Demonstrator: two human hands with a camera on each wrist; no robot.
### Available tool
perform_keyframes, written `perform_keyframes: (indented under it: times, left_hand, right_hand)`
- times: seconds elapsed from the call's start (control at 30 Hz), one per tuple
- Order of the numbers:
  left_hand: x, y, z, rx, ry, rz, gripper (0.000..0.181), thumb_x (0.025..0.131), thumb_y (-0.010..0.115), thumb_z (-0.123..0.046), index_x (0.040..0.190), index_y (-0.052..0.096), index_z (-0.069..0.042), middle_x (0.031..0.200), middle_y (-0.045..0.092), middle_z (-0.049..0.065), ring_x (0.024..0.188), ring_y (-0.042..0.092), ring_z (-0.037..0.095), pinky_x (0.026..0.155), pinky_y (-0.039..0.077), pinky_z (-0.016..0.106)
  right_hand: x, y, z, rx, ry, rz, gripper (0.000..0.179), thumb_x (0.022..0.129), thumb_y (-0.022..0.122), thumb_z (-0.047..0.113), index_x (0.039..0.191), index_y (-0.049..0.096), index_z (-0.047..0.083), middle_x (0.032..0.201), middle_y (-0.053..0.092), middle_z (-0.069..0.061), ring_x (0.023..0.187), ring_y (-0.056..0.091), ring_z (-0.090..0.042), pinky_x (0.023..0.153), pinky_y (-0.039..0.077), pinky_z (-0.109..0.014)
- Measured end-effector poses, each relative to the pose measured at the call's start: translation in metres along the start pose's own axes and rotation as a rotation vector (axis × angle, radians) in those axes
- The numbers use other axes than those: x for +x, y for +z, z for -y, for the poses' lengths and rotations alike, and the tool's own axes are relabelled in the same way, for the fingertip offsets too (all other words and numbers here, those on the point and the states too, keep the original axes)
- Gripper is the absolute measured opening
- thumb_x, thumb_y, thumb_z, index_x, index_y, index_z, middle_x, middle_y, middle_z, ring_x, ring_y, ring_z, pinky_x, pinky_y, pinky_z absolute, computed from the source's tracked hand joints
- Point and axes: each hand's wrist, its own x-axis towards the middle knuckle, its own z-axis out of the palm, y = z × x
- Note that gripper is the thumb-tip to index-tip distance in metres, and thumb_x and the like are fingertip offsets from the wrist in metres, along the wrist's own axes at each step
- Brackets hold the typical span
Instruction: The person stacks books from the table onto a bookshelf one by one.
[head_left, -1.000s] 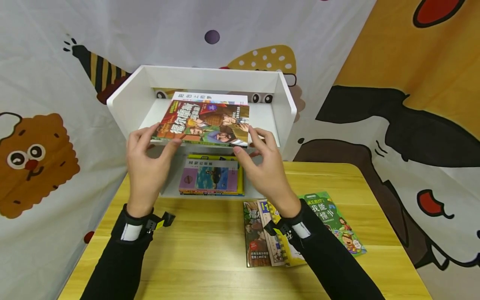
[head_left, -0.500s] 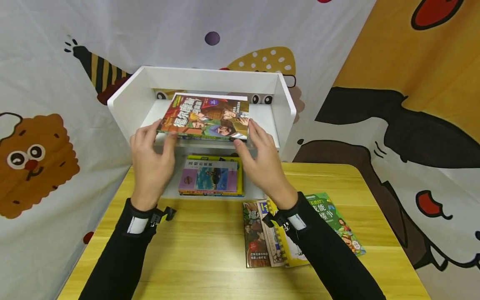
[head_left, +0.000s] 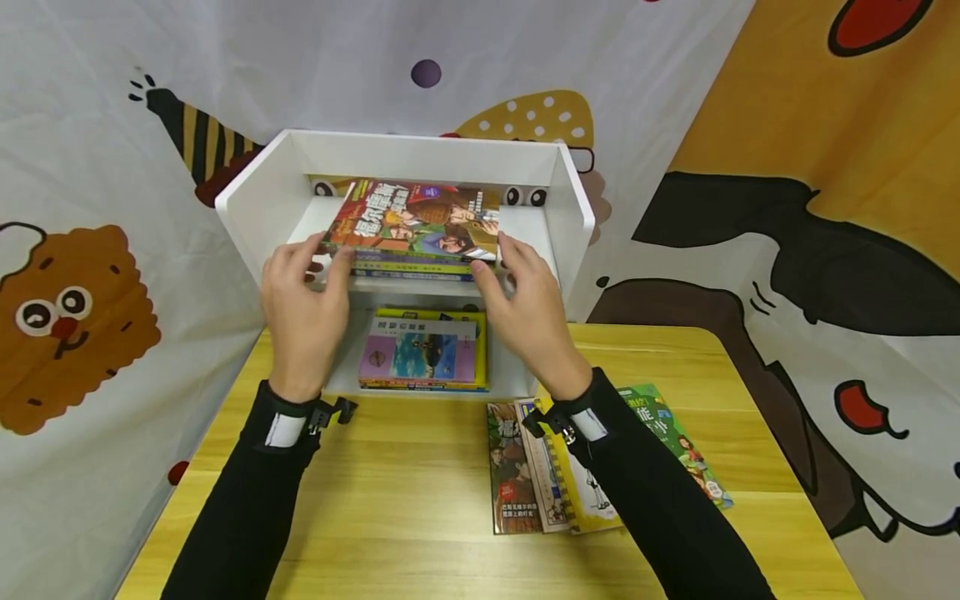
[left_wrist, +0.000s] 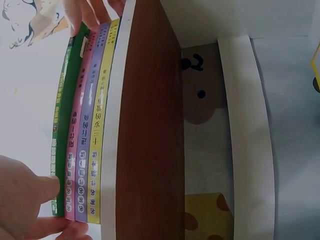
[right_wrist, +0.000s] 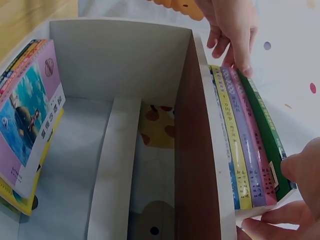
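Observation:
A book with a reddish-brown illustrated cover [head_left: 420, 218] lies flat on top of a stack of books [head_left: 420, 268] on the upper shelf. My left hand [head_left: 306, 321] holds its left end, thumb at the front corner; my right hand [head_left: 528, 312] grips the right end the same way. From the left wrist, the book's green spine [left_wrist: 70, 100] shows against pink, purple and yellow spines, with the left thumb [left_wrist: 49, 189] on it. In the right wrist view the right hand [right_wrist: 305, 185] touches the green spine's near end, and the left hand [right_wrist: 232, 30] is at the far end.
The white two-level shelf [head_left: 255, 192] stands on a wooden table [head_left: 390, 492]. Its lower level holds another stack topped by a purple book [head_left: 420, 354]. Several books, including a yellow one [head_left: 588, 483] and a green one [head_left: 686, 450], lie under the right forearm. A printed cloth [head_left: 352, 67] hangs behind.
Both hands have moved the reddish-brown book back, deeper onto the shelf, covering the white-edged book beneath. The front spines of the stack below it now show.

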Motion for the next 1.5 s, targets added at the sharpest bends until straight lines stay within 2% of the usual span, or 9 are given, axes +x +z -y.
perform_keyframes:
  times: [0.07, 0.23, 0.47, 0.63, 0.8, 1.2, 1.33, 1.5]
  left_hand:
    - [0.001, 0.001, 0.001, 0.001, -0.003, -0.013, 0.043, 0.086, 0.061, -0.045, 0.118, 0.065, -0.018, 0.099, 0.063, 0.008, 0.083, 0.052, 0.023, 0.073, 0.04, 0.042]
    - [0.003, 0.002, 0.003, -0.01, -0.004, -0.043, 0.038, 0.086, 0.062, -0.043, 0.113, 0.068, -0.018, 0.095, 0.065, 0.007, 0.08, 0.052, 0.023, 0.071, 0.039, 0.041]
    - [0.006, 0.002, 0.002, -0.011, -0.023, -0.052, 0.034, 0.088, 0.06, -0.04, 0.113, 0.069, -0.018, 0.093, 0.065, 0.008, 0.08, 0.052, 0.022, 0.071, 0.04, 0.04]
    - [0.008, 0.001, 0.002, -0.019, -0.035, -0.076, 0.031, 0.087, 0.061, -0.039, 0.11, 0.071, -0.02, 0.09, 0.066, 0.007, 0.078, 0.053, 0.022, 0.069, 0.041, 0.039]
    - [0.01, 0.001, 0.002, -0.028, -0.036, -0.101, 0.028, 0.087, 0.061, -0.038, 0.107, 0.072, -0.022, 0.088, 0.067, 0.006, 0.075, 0.054, 0.02, 0.068, 0.041, 0.039]
    - [0.011, 0.0, 0.004, -0.036, -0.025, -0.118, 0.026, 0.087, 0.061, -0.039, 0.104, 0.073, -0.023, 0.086, 0.069, 0.004, 0.072, 0.054, 0.018, 0.063, 0.042, 0.037]
    - [0.007, -0.002, 0.004, -0.052, -0.023, -0.115, 0.025, 0.087, 0.061, -0.037, 0.103, 0.073, -0.021, 0.086, 0.067, 0.004, 0.071, 0.055, 0.017, 0.061, 0.043, 0.036]
    - [-0.003, -0.007, 0.002, -0.072, -0.022, -0.118, 0.025, 0.088, 0.061, -0.034, 0.1, 0.074, -0.016, 0.085, 0.063, 0.005, 0.071, 0.053, 0.016, 0.06, 0.043, 0.036]
  right_hand:
    - [0.003, 0.001, -0.001, 0.006, 0.008, -0.009, 0.06, 0.092, 0.047, 0.051, 0.142, 0.036, 0.02, 0.136, 0.047, -0.001, 0.099, 0.052, -0.014, 0.083, 0.049, -0.035]
    - [0.009, 0.002, -0.004, 0.016, 0.021, -0.028, 0.06, 0.091, 0.05, 0.051, 0.14, 0.042, 0.017, 0.126, 0.053, -0.001, 0.089, 0.054, -0.01, 0.072, 0.049, -0.033]
    - [0.017, 0.002, -0.007, 0.011, 0.028, -0.032, 0.057, 0.09, 0.051, 0.051, 0.139, 0.042, 0.022, 0.118, 0.056, -0.002, 0.086, 0.055, -0.008, 0.071, 0.051, -0.03]
    - [0.021, 0.0, -0.005, -0.014, 0.031, -0.029, 0.058, 0.089, 0.053, 0.051, 0.137, 0.047, 0.019, 0.116, 0.057, -0.003, 0.081, 0.055, -0.006, 0.067, 0.052, -0.028]
    - [0.024, -0.001, -0.004, -0.011, 0.049, -0.03, 0.058, 0.088, 0.054, 0.053, 0.137, 0.046, 0.025, 0.113, 0.06, -0.003, 0.079, 0.057, -0.005, 0.063, 0.052, -0.028]
    - [0.024, -0.002, -0.006, 0.003, 0.055, -0.02, 0.057, 0.088, 0.054, 0.053, 0.138, 0.045, 0.026, 0.113, 0.059, -0.004, 0.082, 0.057, -0.007, 0.062, 0.053, -0.029]
    - [0.018, -0.003, -0.011, 0.072, 0.046, -0.01, 0.052, 0.09, 0.054, 0.046, 0.137, 0.046, 0.026, 0.113, 0.059, -0.004, 0.084, 0.057, -0.006, 0.067, 0.053, -0.03]
    - [0.001, -0.012, -0.011, 0.196, 0.001, -0.02, 0.042, 0.092, 0.055, 0.035, 0.132, 0.054, 0.022, 0.118, 0.059, -0.001, 0.096, 0.055, -0.005, 0.08, 0.052, -0.03]
